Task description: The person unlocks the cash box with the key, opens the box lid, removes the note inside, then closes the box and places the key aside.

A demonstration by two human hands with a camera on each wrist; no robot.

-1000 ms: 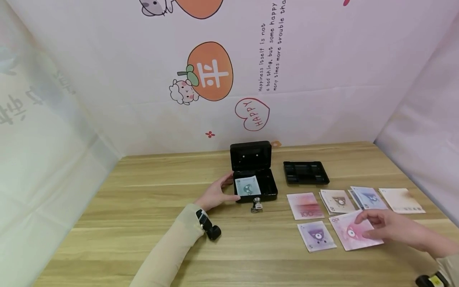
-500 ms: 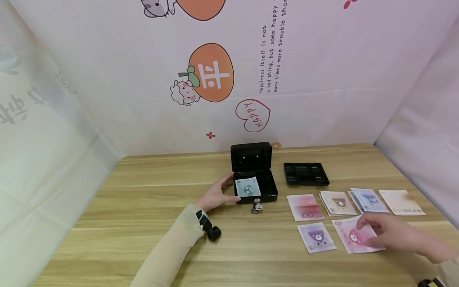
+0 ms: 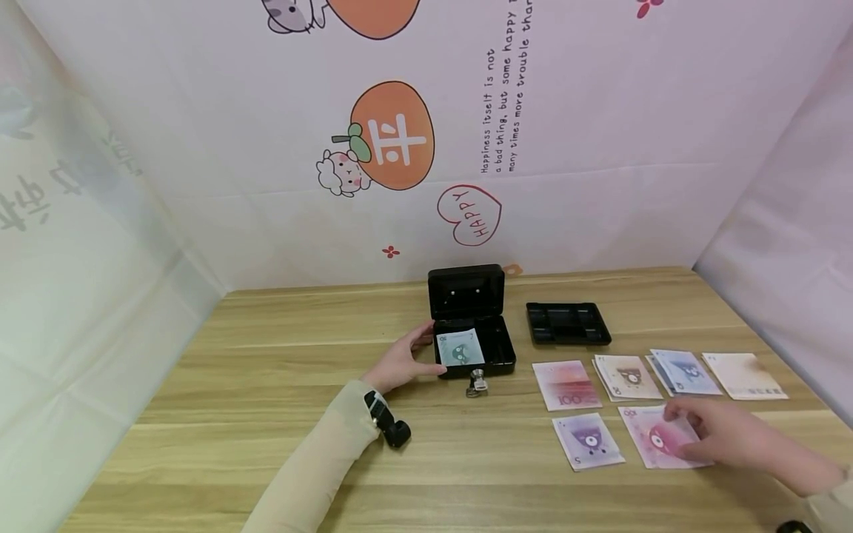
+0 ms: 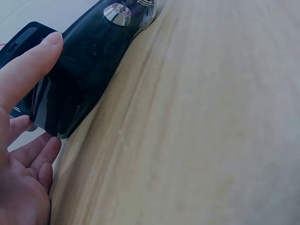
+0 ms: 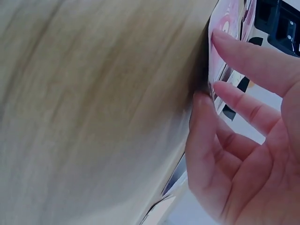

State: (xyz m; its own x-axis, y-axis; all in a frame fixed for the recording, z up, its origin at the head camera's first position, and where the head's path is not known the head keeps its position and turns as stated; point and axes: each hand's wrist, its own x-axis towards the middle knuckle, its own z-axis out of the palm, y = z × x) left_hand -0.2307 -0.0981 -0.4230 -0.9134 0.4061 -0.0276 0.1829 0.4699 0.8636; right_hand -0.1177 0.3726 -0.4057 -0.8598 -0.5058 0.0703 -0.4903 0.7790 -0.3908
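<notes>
A small black cash box (image 3: pixel 508 354) stands with its lid raised, a green play banknote (image 3: pixel 460 348) lying inside. My left hand (image 3: pixel 398 363) holds the box at its front left corner, thumb on the front and fingers along the side. In the left wrist view, the thumb presses the black box (image 4: pixel 89 61) near its silver lock (image 4: pixel 117 15). On the right, my right hand (image 3: pixel 729 435) pinches the right edge of a pink 100 play banknote (image 3: pixel 638 433). The right wrist view shows thumb and fingers at the edge of the pink note (image 5: pixel 219 51).
Keys (image 3: pixel 476 385) hang from the lock. A black compartment tray (image 3: pixel 568 334) lies right of the box. Before it sit a red-pink note (image 3: pixel 566 385), brown notes (image 3: pixel 626 377), blue notes (image 3: pixel 686 371) and a cream note (image 3: pixel 743 376). Purple notes (image 3: pixel 589 442) lie left of my right hand.
My right hand and the pink banknote have shifted slightly toward me. The left hand has stayed on the cash box, which has not moved.
</notes>
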